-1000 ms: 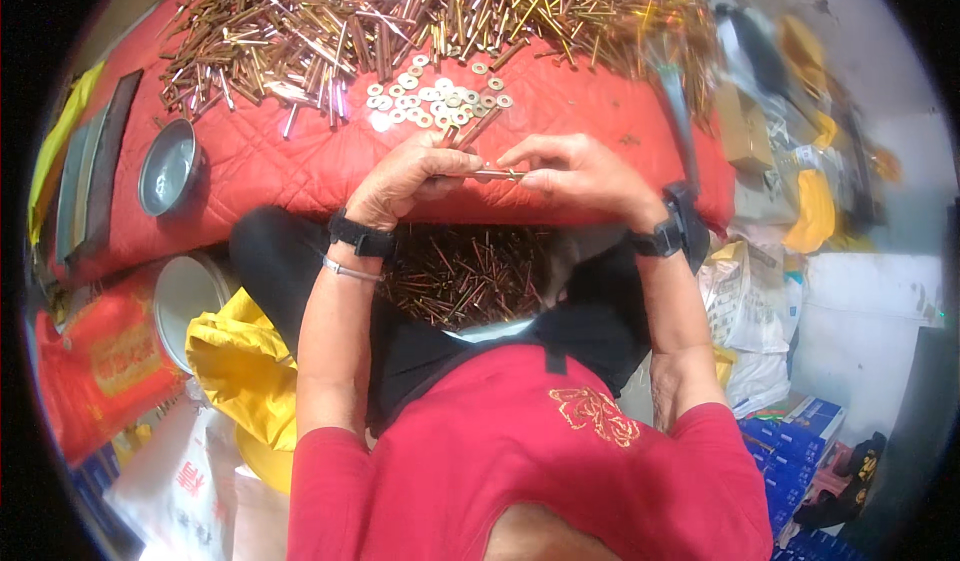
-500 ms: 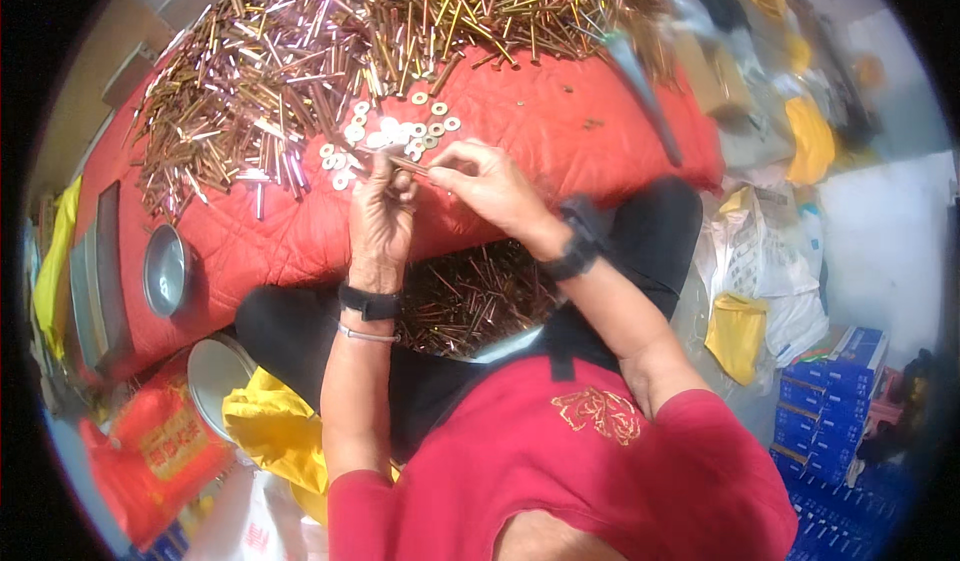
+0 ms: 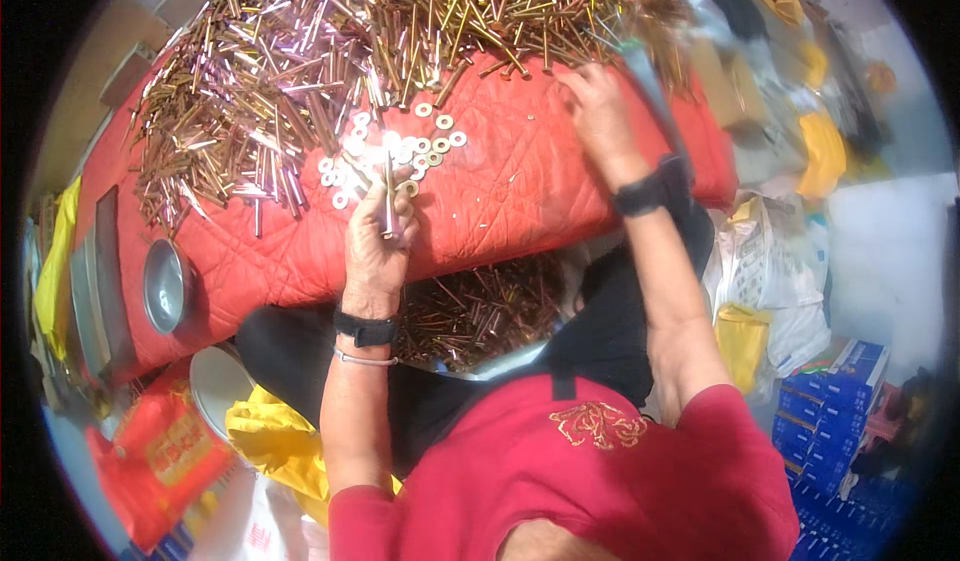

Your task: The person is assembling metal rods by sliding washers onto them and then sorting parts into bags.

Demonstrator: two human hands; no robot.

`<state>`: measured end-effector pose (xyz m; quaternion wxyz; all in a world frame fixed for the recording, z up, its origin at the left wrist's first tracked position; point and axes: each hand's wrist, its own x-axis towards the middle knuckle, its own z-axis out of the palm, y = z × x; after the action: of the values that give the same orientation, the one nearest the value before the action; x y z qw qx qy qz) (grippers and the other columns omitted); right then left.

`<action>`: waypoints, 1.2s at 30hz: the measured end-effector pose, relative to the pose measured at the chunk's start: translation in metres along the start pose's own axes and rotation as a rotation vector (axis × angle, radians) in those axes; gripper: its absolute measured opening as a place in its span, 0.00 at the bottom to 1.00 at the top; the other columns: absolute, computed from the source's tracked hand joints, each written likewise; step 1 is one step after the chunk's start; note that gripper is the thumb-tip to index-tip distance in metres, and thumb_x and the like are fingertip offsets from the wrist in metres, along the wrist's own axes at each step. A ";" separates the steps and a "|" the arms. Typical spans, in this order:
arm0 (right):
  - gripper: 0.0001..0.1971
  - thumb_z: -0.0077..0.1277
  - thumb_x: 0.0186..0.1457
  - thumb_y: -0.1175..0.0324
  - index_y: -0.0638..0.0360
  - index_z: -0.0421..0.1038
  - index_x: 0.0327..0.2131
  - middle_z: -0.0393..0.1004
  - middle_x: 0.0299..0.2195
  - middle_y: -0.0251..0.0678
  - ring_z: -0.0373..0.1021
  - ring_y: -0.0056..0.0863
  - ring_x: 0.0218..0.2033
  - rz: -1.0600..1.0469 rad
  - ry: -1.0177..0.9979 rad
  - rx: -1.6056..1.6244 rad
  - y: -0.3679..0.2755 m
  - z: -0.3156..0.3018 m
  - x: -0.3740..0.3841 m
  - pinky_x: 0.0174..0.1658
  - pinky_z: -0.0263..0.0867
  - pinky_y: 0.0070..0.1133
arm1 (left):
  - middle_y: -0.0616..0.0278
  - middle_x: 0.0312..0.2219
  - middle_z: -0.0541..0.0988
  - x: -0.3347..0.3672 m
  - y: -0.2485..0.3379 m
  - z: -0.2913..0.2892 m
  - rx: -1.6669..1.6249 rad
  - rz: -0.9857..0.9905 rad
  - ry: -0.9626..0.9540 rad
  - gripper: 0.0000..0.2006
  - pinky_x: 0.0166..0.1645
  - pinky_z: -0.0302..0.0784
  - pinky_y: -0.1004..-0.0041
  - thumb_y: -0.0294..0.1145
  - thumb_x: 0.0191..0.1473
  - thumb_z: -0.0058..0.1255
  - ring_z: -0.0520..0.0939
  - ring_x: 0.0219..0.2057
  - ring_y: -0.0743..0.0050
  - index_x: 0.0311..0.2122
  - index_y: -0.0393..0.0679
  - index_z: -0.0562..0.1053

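Observation:
Upright between the thumb and fingers of my left hand (image 3: 376,246) stands a long metal bolt (image 3: 390,206), its wider end down by the palm. Flat round washers (image 3: 440,145) lie scattered on the red quilted cover (image 3: 500,186) just beyond that hand; one washer is right beside the fingers. My right hand (image 3: 603,126) is farther off to the right, over the cover at the near edge of a big heap of gold-coloured bolts (image 3: 440,21). Its fingers reach out loosely apart, and I make out nothing in them.
Below the cover's edge, between my legs, is a container of more bolts (image 3: 480,311). A grey metal bowl (image 3: 166,286) rests on the cover at the left. Yellow cloth (image 3: 275,436) and a red bag (image 3: 160,461) lie lower left. Blue boxes (image 3: 830,411) are stacked at the right.
My right hand has left the bolt at my left hand and moved right and away to the heap's edge. My left hand has come slightly nearer, and its bolt now points away from me.

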<state>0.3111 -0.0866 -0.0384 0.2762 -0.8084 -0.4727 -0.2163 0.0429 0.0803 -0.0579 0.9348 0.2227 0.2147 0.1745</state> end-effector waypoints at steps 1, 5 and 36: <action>0.09 0.45 0.48 0.77 0.56 0.73 0.33 0.69 0.34 0.41 0.67 0.42 0.38 -0.025 -0.098 -0.066 0.011 -0.002 -0.001 0.42 0.65 0.33 | 0.71 0.23 0.71 -0.002 0.002 0.000 0.026 -0.002 -0.030 0.16 0.17 0.56 0.87 0.36 0.60 0.45 0.63 0.16 0.90 0.47 0.34 0.69; 0.08 0.45 0.47 0.77 0.56 0.72 0.31 0.68 0.34 0.41 0.66 0.42 0.38 -0.031 -0.263 -0.099 0.038 0.007 -0.010 0.40 0.64 0.34 | 0.72 0.19 0.68 -0.003 0.000 0.009 0.183 0.004 -0.002 0.18 0.17 0.55 0.85 0.38 0.60 0.45 0.62 0.15 0.89 0.48 0.34 0.68; 0.11 0.42 0.61 0.64 0.61 0.67 0.29 0.66 0.21 0.30 0.64 0.21 0.23 0.157 -0.658 0.728 -0.134 -0.026 -0.012 0.29 0.62 0.19 | 0.77 0.17 0.68 -0.032 0.008 0.013 0.602 0.104 -0.153 0.09 0.21 0.53 0.85 0.34 0.52 0.54 0.63 0.17 0.93 0.33 0.39 0.76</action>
<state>0.1850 -0.0573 0.0066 0.3924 -0.7181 -0.5173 0.2507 0.0207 0.0689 -0.0330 0.8301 0.5128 0.1741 0.1333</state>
